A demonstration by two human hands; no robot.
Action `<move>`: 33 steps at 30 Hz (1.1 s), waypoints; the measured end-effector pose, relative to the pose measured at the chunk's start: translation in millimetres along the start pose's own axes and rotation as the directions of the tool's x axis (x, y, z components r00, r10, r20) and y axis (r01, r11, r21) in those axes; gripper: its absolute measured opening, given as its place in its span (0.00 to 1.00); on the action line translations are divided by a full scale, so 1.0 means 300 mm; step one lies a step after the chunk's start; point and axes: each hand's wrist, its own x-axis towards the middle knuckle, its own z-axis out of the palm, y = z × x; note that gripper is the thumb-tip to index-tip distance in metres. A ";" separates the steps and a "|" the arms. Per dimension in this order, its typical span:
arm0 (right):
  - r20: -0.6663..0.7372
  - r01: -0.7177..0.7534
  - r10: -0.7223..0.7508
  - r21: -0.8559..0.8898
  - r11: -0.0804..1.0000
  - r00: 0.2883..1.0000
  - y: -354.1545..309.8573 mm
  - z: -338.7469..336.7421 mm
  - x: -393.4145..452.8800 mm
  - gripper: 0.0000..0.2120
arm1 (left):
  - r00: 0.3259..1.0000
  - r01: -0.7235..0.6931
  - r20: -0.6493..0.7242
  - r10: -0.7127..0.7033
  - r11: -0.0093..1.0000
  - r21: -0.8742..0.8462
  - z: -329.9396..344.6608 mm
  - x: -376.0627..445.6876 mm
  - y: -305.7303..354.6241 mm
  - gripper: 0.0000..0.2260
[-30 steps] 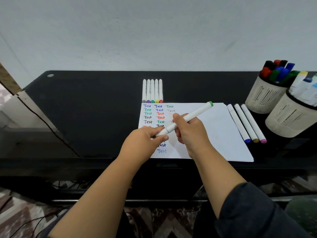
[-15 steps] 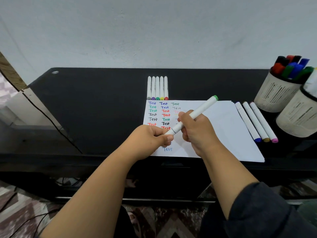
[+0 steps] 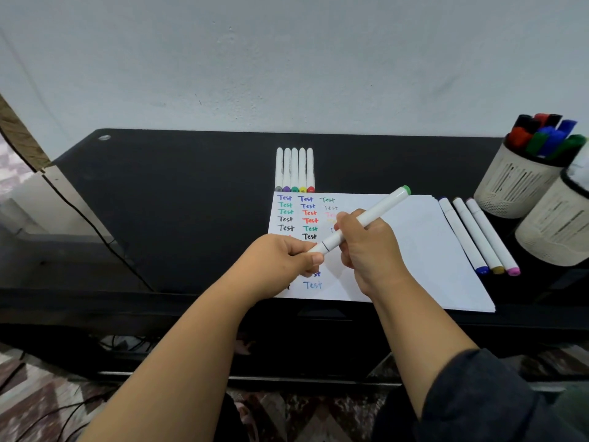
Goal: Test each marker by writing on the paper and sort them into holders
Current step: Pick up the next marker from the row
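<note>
The left hand (image 3: 280,260) pinches the near cap end of the green-tipped marker (image 3: 366,220), held above the paper (image 3: 414,250); the right hand (image 3: 366,247) has fingers curled round its barrel. Risk: a sudden cap release could jerk the nib across the written rows, or knock the three markers (image 3: 478,237) lying beside the holders (image 3: 516,183).

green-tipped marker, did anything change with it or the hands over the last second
Hardly anything. The right hand holds the green-tipped marker by its barrel as before, tilted the same way over the paper, and the left hand pinches its near end, the cap not visibly off. The five markers above the paper, the three markers beside it and both holders stayed put; only the view shifted.
</note>
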 end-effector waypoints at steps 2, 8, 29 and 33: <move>-0.071 -0.019 0.019 0.008 1.000 0.997 0.006 0.007 0.011 0.12 | 0.999 -0.013 -0.051 0.016 0.998 0.058 0.013 0.001 0.002 0.08; -0.115 -0.070 0.083 0.112 0.991 0.990 0.018 0.008 0.032 0.12 | 0.998 -0.024 -0.055 0.030 0.994 0.104 0.013 -0.009 0.002 0.06; -0.146 0.087 -0.113 -0.172 0.981 0.983 0.043 -0.076 0.116 0.13 | 0.970 -0.015 -0.244 0.011 1.000 -0.016 0.020 0.040 -0.065 0.15; -0.158 0.124 -0.171 -0.270 0.955 0.973 0.060 -0.066 0.116 0.18 | 0.970 0.007 -0.243 0.014 0.996 0.086 0.028 0.048 -0.069 0.17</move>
